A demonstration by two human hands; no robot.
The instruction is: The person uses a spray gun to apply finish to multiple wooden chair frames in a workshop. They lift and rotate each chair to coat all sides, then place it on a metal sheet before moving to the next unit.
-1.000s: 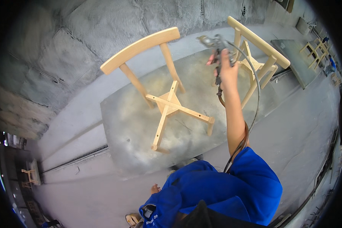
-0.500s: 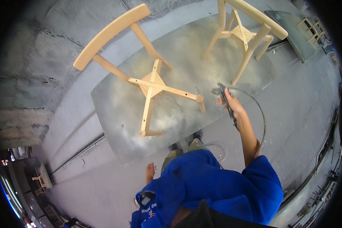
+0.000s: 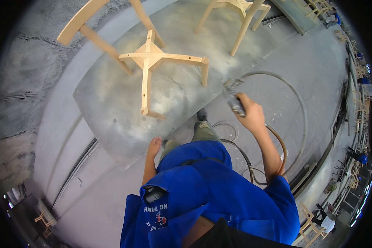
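My right hand (image 3: 252, 115) grips a dark spray gun (image 3: 235, 101), its front end smeared by motion. A thin hose (image 3: 302, 111) loops out to the right of it, and a brownish length of hose (image 3: 282, 145) runs by my forearm. My left hand (image 3: 154, 146) hangs near my left thigh with its fingers curled in and nothing visible in them. Ahead of me stands a pale wooden chair frame (image 3: 149, 58) without a seat, its crossed rails and a diamond-shaped block showing. Neither hand touches it. A second chair frame (image 3: 247, 22) stands farther right, cut by the upper edge.
Both frames stand on a large grey board (image 3: 111, 124) with worn, pale patches. Hose coils (image 3: 229, 130) lie on the floor by my feet. To the left runs a rough wall (image 3: 22, 70); another board (image 3: 293, 16) lies far right. More wooden chairs (image 3: 361, 109) line the right rim.
The view has shifted, so the chair frames sit higher and farther left. My right hand has swung the spray gun back from the board's edge. My left hand's fingers have drawn in.
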